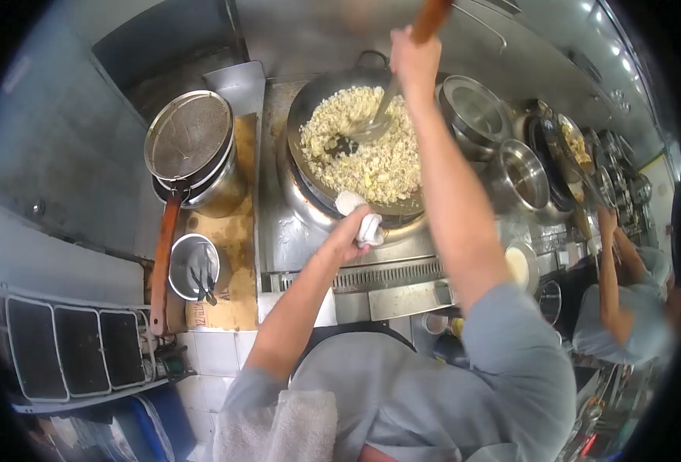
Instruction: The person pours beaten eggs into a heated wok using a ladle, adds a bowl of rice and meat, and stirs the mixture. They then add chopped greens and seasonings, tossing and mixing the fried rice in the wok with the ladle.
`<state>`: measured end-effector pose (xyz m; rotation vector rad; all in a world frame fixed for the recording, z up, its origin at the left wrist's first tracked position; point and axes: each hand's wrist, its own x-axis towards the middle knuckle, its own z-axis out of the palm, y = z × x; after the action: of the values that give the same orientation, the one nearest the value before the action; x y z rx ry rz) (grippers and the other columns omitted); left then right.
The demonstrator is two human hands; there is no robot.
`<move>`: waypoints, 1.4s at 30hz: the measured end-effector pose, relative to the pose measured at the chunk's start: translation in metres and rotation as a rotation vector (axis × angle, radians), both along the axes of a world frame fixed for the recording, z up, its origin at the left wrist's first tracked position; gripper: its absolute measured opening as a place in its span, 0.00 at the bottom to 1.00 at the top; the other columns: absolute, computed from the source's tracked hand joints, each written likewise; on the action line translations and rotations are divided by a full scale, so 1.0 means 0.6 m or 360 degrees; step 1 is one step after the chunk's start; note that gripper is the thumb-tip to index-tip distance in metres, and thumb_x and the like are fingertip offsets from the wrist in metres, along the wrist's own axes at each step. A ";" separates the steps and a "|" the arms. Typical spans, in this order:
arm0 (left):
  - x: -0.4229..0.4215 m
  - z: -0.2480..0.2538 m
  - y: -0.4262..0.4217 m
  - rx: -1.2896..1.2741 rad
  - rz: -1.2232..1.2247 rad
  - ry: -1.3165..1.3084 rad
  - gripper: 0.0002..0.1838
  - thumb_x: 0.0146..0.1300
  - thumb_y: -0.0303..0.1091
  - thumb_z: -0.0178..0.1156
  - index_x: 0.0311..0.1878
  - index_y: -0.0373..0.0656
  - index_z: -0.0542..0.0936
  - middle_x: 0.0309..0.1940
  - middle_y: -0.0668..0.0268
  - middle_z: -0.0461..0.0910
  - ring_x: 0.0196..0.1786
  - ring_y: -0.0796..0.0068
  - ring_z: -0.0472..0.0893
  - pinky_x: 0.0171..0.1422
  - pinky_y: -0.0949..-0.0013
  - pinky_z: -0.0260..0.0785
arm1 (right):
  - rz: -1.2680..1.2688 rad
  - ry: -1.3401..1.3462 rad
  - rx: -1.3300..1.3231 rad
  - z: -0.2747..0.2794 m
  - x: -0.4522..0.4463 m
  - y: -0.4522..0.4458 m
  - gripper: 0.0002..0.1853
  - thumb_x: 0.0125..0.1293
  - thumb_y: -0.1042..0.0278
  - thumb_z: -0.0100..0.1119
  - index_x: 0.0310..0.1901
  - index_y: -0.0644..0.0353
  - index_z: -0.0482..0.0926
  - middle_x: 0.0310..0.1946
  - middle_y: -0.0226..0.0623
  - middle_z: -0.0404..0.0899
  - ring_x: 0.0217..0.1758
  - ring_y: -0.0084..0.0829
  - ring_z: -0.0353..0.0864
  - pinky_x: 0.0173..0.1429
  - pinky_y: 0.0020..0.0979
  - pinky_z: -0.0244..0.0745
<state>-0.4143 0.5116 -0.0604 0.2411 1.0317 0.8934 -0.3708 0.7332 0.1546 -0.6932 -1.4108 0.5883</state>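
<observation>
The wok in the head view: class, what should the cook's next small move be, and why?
Probably push the spatula under the rice-like food and turn some over the bare patch: the right hand grips the spatula, which dips into the food beside that patch, and the left hand holds a white cloth at the wok's near rim.

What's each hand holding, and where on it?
Right hand: spatula, by its handle. Left hand: bunched white cloth, at the wok's near rim; grip on the wok itself unclear.
</observation>
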 end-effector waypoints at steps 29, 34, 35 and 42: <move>-0.001 -0.003 0.015 -0.0003 -0.0012 0.0104 0.15 0.59 0.51 0.50 0.35 0.51 0.76 0.26 0.64 0.80 0.26 0.74 0.78 0.18 0.73 0.60 | 0.0239 0.0462 0.0048 0.086 0.158 -0.027 0.16 0.58 0.77 0.59 0.18 0.55 0.64 0.10 0.24 0.62 0.10 0.18 0.61 0.15 0.22 0.51; 0.001 -0.016 0.013 -0.0041 0.0150 -0.0117 0.14 0.59 0.47 0.54 0.41 0.49 0.75 0.33 0.61 0.81 0.32 0.72 0.80 0.23 0.70 0.66 | 0.0527 0.0701 -0.0378 0.022 0.091 0.058 0.13 0.55 0.76 0.56 0.18 0.56 0.64 0.09 0.24 0.60 0.09 0.18 0.59 0.15 0.25 0.53; -0.002 -0.012 0.012 0.0015 0.0119 -0.0097 0.12 0.60 0.44 0.53 0.41 0.49 0.75 0.33 0.61 0.81 0.34 0.70 0.80 0.26 0.68 0.69 | 0.0632 0.0605 -0.0460 0.039 0.091 0.050 0.12 0.55 0.75 0.55 0.17 0.56 0.65 0.09 0.24 0.61 0.09 0.19 0.61 0.15 0.26 0.55; 0.153 0.116 -0.095 -0.0019 0.0867 -0.0036 0.09 0.59 0.34 0.51 0.43 0.46 0.73 0.38 0.63 0.79 0.36 0.70 0.79 0.29 0.68 0.67 | 0.0124 0.0535 -0.0005 0.023 0.133 0.009 0.08 0.56 0.74 0.56 0.21 0.62 0.70 0.10 0.26 0.63 0.09 0.20 0.61 0.15 0.24 0.55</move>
<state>-0.3226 0.4543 0.0093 -0.0689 1.1002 1.3755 -0.2913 0.7388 0.1686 -0.5153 -1.1267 0.7316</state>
